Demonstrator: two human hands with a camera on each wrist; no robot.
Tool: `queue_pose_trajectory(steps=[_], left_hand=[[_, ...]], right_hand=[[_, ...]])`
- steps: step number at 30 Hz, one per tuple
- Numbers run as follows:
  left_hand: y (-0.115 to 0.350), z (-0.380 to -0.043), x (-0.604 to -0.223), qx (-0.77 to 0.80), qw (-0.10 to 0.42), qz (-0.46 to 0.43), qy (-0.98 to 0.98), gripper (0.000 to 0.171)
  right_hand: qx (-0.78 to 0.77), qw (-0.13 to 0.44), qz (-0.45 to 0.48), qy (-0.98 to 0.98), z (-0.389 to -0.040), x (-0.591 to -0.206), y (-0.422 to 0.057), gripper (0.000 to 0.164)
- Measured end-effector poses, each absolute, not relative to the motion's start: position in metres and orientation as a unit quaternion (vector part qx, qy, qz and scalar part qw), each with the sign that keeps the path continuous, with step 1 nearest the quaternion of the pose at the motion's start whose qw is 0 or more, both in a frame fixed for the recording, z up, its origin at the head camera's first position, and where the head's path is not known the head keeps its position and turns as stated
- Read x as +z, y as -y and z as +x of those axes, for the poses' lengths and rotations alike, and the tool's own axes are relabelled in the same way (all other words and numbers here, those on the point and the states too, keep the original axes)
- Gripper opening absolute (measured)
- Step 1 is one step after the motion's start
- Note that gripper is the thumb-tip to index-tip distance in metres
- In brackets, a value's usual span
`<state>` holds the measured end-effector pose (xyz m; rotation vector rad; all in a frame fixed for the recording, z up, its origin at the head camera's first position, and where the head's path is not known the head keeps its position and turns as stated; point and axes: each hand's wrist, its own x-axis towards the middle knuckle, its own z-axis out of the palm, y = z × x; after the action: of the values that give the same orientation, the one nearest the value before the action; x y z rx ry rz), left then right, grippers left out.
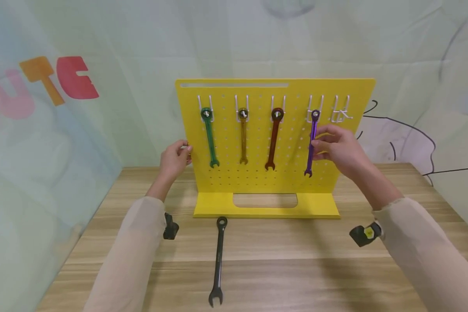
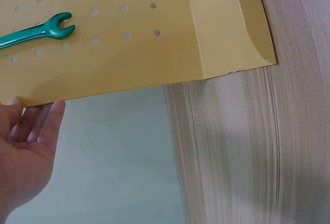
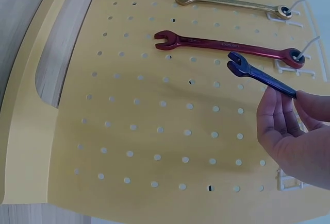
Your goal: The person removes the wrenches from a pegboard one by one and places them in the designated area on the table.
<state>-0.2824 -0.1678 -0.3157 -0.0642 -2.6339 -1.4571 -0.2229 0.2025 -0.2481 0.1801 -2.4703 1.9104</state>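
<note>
My right hand (image 1: 341, 147) pinches the shaft of a purple wrench (image 1: 311, 149), whose ring end is at the fourth white hook of the yellow pegboard (image 1: 257, 182). In the right wrist view the thumb and fingers grip that purple wrench (image 3: 263, 75), its open end pointing away from the hand. At the board's left edge, my left hand (image 1: 174, 158) pinches the rim between thumb and fingers. A green wrench (image 1: 210, 138), a gold wrench (image 1: 243, 138) and a red wrench (image 1: 273, 141) hang by their ring ends from the other hooks.
A black wrench (image 1: 219, 260) lies on the wooden table (image 1: 273, 260) before the board's base. One more white hook (image 1: 340, 110) at the right of the board bears no wrench. Behind stands a pale printed cloth backdrop (image 1: 140, 86).
</note>
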Motion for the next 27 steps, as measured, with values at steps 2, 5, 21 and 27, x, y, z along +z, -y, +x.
queue_pose_trajectory(steps=[2, 5, 21, 27], left_hand=[[0.167, -0.282, -0.315, -0.484, 0.064, -0.021, 0.873, 0.029], [0.167, -0.282, -0.315, -0.489, 0.063, -0.020, 0.870, 0.029], [0.168, -0.283, -0.316, -0.489, 0.061, -0.022, 0.870, 0.029], [0.168, -0.282, -0.315, -0.489, 0.062, -0.025, 0.869, 0.029]], right_hand=[[0.612, 0.005, 0.062, 0.789, -0.221, -0.247, -0.203, 0.021], [0.609, 0.002, 0.066, 0.791, -0.219, -0.246, -0.203, 0.022], [0.579, -0.001, 0.069, 0.813, -0.211, -0.239, -0.204, 0.023], [0.566, -0.004, 0.077, 0.821, -0.206, -0.237, -0.204, 0.021]])
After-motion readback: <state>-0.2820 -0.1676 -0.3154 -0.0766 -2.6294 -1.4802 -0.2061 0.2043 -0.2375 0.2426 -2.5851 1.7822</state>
